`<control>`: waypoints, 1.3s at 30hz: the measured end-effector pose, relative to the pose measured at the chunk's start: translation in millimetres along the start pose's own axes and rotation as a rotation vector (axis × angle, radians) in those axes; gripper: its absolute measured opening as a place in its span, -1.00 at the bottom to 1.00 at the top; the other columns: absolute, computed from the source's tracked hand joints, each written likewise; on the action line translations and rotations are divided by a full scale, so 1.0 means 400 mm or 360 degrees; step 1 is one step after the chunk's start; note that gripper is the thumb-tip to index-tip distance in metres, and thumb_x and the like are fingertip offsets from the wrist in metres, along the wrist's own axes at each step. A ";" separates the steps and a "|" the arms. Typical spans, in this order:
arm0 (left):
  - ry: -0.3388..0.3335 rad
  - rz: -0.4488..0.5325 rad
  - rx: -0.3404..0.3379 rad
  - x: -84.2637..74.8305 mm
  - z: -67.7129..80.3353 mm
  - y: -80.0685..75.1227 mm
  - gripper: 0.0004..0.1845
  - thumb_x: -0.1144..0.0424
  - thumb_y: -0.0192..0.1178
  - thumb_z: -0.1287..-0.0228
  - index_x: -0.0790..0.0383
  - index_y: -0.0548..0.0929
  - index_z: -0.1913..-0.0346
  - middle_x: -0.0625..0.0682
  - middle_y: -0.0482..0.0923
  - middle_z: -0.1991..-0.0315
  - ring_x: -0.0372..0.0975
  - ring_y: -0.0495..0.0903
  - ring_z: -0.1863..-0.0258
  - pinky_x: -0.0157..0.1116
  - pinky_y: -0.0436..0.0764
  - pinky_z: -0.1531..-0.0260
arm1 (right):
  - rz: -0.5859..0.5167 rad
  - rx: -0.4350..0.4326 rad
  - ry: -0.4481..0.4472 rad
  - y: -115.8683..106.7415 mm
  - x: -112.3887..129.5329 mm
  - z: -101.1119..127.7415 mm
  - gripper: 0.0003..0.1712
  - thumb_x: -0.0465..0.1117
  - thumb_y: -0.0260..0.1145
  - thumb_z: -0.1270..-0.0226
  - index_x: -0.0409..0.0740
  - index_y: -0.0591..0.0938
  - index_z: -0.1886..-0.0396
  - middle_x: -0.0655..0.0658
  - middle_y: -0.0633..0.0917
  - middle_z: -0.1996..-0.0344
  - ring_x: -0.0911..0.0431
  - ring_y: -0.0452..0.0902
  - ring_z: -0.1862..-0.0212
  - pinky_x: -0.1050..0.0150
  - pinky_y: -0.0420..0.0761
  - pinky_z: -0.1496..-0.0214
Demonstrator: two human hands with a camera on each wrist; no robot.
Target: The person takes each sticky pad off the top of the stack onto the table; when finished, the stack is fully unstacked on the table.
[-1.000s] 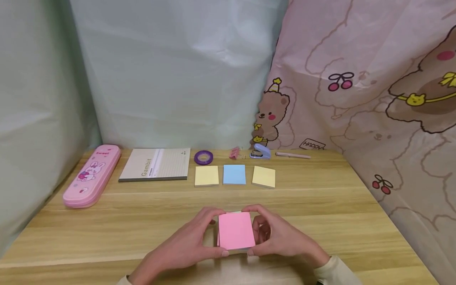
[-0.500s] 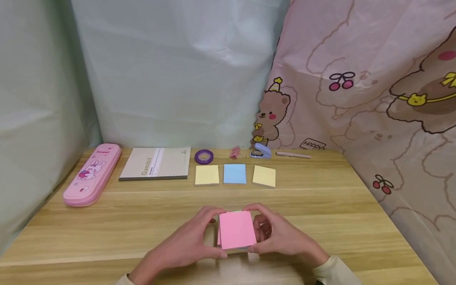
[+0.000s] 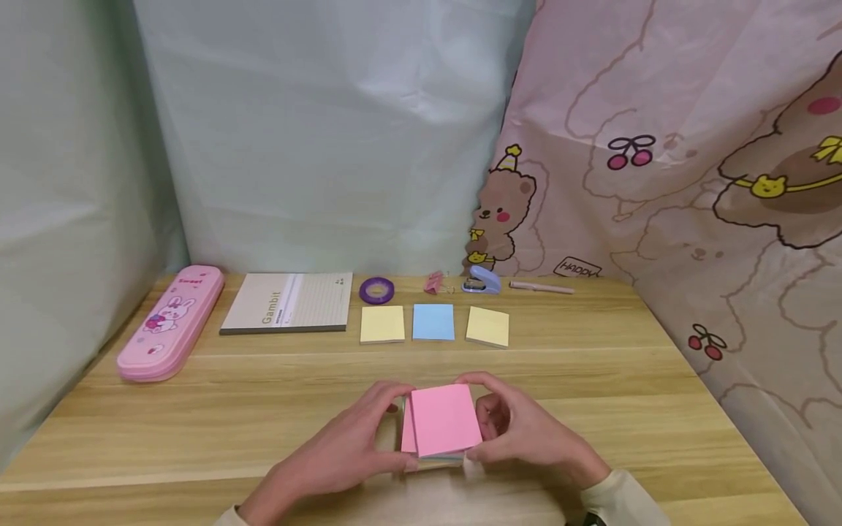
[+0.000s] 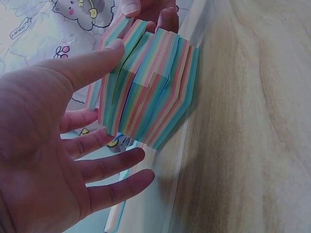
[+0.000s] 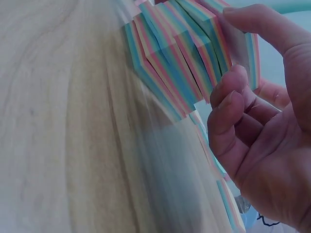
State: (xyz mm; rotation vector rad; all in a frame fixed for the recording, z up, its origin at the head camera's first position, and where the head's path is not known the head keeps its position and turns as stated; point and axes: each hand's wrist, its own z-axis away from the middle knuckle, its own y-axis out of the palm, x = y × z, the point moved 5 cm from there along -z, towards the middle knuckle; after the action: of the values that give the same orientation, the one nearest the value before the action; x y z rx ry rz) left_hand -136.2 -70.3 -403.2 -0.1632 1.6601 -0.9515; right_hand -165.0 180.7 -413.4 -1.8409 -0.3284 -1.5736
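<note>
Both hands clamped on one stack of sticky notes (image 3: 444, 420), pink sheet on top, raised a little off the table (image 3: 592, 380). Left hand (image 3: 342, 449) at the stack's left side, thumb along the near edge, fingers curled to the far edge. Right hand (image 3: 526, 435) at the right side, thumb pressing the near right corner, fingertips hooked over the far edge. From the left wrist view, stack (image 4: 148, 92) fanned and twisted out of square, striped pink, yellow, green and blue along its edges, left thumb (image 4: 85, 65) against it, remaining fingers spread below. From the right wrist view, same twisted layers (image 5: 189, 58) pinched under the right fingers (image 5: 233, 97).

Beyond the grip, well apart: three small pads in a row, yellow (image 3: 382, 324), blue (image 3: 433, 322), yellow (image 3: 487, 326). Farther still, a purple tape roll (image 3: 376, 290), a small stapler (image 3: 481, 280) and a pen (image 3: 541, 288). Far left of the grip, a notebook (image 3: 287, 302) and a pink pencil case (image 3: 171, 322).
</note>
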 end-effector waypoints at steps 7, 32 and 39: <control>0.0033 -0.0008 0.0002 -0.002 0.001 -0.002 -0.16 -0.28 0.42 -0.27 -0.08 0.38 -0.51 -0.20 0.41 -0.41 -0.15 0.57 -0.30 0.03 0.64 -0.27 | -0.0035 -0.0024 0.0004 -0.026 0.001 0.006 -0.03 -0.31 0.63 -0.09 -0.04 0.40 -0.50 -0.07 0.54 0.51 0.31 0.44 0.45 0.42 0.49 0.43; 0.0049 -0.0049 -0.0040 0.000 0.005 0.000 -0.28 -0.31 0.30 -0.37 -0.13 0.39 -0.47 -0.32 0.40 -0.36 -0.25 0.56 -0.21 -0.12 0.65 -0.22 | 0.0079 -0.0266 0.0245 -0.328 -0.102 0.090 -0.05 -0.38 0.51 -0.27 -0.22 0.23 -0.58 0.06 0.46 0.54 0.31 0.23 0.65 0.42 0.27 0.72; 0.0045 -0.0050 -0.0035 0.001 0.004 0.002 -0.28 -0.31 0.31 -0.37 -0.15 0.39 -0.46 -0.34 0.39 -0.35 -0.26 0.54 -0.20 -0.14 0.64 -0.21 | 0.0056 -0.0236 0.0387 -0.386 -0.142 0.100 0.04 -0.36 0.50 -0.31 -0.22 0.11 -0.65 0.07 0.47 0.54 0.32 0.20 0.68 0.42 0.24 0.68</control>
State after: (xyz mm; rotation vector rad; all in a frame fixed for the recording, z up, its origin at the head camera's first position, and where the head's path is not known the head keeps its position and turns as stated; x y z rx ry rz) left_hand -134.5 -70.9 -404.1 -0.1919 1.6991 -0.9633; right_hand -239.2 332.9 -417.1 -1.7278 -0.0694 -1.8155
